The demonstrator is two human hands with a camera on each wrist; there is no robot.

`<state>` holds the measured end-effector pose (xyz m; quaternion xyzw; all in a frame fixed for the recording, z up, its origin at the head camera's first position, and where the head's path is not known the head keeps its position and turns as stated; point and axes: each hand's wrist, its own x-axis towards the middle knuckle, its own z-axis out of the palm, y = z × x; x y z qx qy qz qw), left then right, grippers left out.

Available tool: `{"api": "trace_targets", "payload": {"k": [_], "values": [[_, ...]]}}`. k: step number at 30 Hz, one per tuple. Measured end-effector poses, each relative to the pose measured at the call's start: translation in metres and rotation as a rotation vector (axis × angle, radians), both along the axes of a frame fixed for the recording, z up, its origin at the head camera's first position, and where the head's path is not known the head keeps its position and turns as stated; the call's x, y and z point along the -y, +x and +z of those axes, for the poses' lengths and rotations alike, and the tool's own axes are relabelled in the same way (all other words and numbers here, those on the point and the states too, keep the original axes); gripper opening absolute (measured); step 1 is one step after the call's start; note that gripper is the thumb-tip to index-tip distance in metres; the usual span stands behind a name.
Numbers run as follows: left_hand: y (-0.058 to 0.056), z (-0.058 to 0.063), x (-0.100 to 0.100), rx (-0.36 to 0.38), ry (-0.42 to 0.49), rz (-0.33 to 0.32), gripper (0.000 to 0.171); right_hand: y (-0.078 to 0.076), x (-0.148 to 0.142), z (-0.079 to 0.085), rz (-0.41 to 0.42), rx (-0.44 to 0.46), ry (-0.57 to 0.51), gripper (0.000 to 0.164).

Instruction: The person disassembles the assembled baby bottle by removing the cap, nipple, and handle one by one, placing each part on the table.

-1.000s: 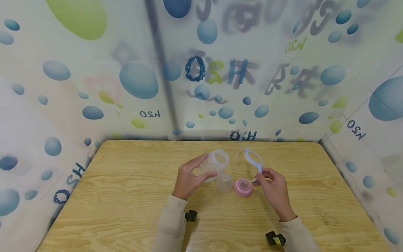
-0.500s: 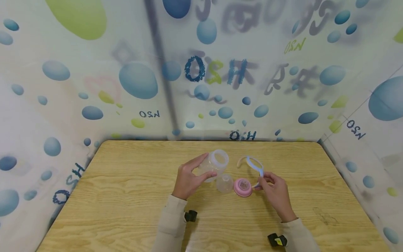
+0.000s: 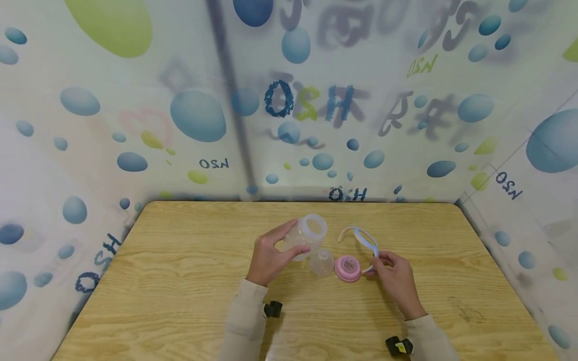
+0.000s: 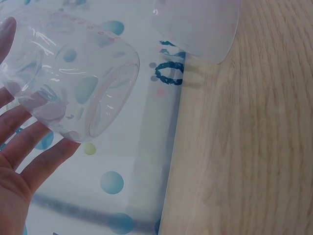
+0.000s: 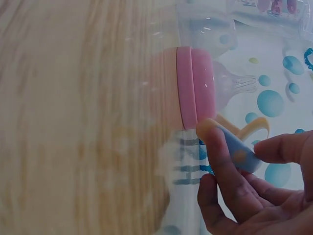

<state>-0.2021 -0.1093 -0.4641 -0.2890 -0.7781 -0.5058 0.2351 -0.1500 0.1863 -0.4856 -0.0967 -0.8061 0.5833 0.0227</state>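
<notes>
My left hand (image 3: 267,260) grips a clear baby bottle (image 3: 298,239), tilted with its open neck facing up and toward the right. In the left wrist view the bottle (image 4: 73,83) is see-through, with fingers along its side. My right hand (image 3: 396,278) pinches a blue-and-yellow bottle handle (image 3: 367,241) between thumb and fingers; its curved arms reach up and left. The right wrist view shows the handle (image 5: 239,152) beside a pink collar (image 5: 203,85) with a clear teat. Between the hands, the pink collar (image 3: 347,276) and a clear dome cap (image 3: 320,264) stand on the table.
The wood-grain table (image 3: 189,281) runs back to a white wall (image 3: 180,65) printed with blue and green bubbles. Similar panels close both sides. Black wrist devices (image 3: 273,309) sit by each cuff.
My right hand has lowered the handle slightly toward the table and come a little nearer me. My left hand and the bottle stay about where they were.
</notes>
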Motion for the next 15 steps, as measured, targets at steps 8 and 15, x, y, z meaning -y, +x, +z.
{"api": "trace_targets", "payload": {"k": [8, 15], "values": [[-0.0002, -0.0003, 0.0004, 0.009, 0.001, -0.002, 0.062, 0.0008, -0.0026, -0.0016, 0.006, 0.03, 0.043, 0.03], [-0.0005, -0.0003, 0.0002, 0.001, -0.005, 0.0, 0.063, 0.0007, -0.0046, -0.0031, 0.013, 0.049, 0.091, 0.033]]}}
